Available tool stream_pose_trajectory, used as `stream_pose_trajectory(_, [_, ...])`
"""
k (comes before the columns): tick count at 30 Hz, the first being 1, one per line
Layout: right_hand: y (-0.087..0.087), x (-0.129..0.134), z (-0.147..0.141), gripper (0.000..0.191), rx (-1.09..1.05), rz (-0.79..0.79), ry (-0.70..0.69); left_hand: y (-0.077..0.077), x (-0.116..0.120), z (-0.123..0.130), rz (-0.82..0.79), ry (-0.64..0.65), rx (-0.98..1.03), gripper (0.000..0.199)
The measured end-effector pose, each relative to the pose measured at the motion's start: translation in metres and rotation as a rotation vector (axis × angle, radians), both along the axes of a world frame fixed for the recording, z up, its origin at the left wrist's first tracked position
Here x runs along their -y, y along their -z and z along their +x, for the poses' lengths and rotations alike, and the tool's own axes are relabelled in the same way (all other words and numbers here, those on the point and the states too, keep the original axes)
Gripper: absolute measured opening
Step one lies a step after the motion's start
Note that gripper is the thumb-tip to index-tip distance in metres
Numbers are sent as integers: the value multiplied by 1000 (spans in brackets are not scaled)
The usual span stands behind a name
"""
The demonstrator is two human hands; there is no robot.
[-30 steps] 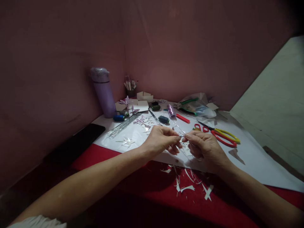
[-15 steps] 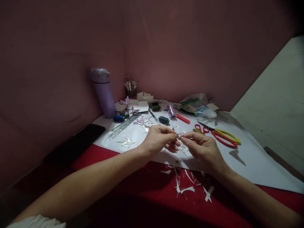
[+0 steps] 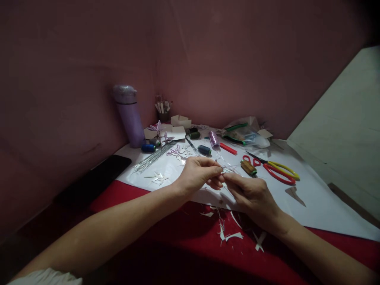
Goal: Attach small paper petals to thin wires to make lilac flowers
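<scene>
Over the white sheet (image 3: 311,209), my left hand (image 3: 200,174) pinches the end of a thin wire or thread between thumb and forefinger. Fingertip to fingertip with it, my right hand (image 3: 252,194) is also closed in a pinch; what it grips is too fine to make out. Thin strands run from the fingertips toward a brown thread spool (image 3: 248,168) lying just beyond the right hand. Farther off stands a shiny purple thread spool (image 3: 213,139), and a dark blue spool (image 3: 204,150) lies in front of it.
Red-and-yellow-handled scissors (image 3: 280,173) lie at right. A bundle of thin wires (image 3: 152,158), a blue spool (image 3: 148,148) and a purple bottle (image 3: 130,116) are at left. Paper scraps (image 3: 234,236) litter the red cloth (image 3: 178,233). Green-handled pliers (image 3: 236,126) rest at the back.
My right hand has turned and lowered its fingers slightly, uncovering the brown spool behind it. My left hand keeps its pinch in nearly the same place.
</scene>
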State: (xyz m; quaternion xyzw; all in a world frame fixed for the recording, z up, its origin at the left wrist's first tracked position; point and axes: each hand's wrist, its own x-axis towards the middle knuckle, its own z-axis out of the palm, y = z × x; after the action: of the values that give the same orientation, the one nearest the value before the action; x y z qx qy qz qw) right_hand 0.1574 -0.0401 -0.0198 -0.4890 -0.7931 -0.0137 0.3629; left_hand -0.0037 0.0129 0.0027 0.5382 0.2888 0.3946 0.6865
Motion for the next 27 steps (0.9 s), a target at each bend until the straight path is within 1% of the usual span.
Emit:
stream_pose_trajectory(5, [1,-2,4,18,52,-1,-15,2,-3,-1,-63,76,39,14])
stream_pose_trajectory(8, [1,-4,7,18,25,-8,-28,1,-3,-1,-84,130,67,15])
stream_pose_trajectory(12, [4,-8,8,18,-195,-85,-49,0,-1,-2,-65,178,92,14])
stream_pose_trajectory(15, [5,-11,9,18,-353,-141,-65,0,1,-3,-8,200,97,14])
stream_pose_trajectory(20, [-2,-14,10,15,-627,-243,-79,-2,4,-2,86,213,57,13])
stream_pose_trajectory(22, [-4,-15,9,16,-678,-278,-82,-3,6,-1,96,210,48,13])
stream_pose_trajectory(27, [-3,-16,8,18,-716,-311,-120,-3,6,-1,131,209,45,13])
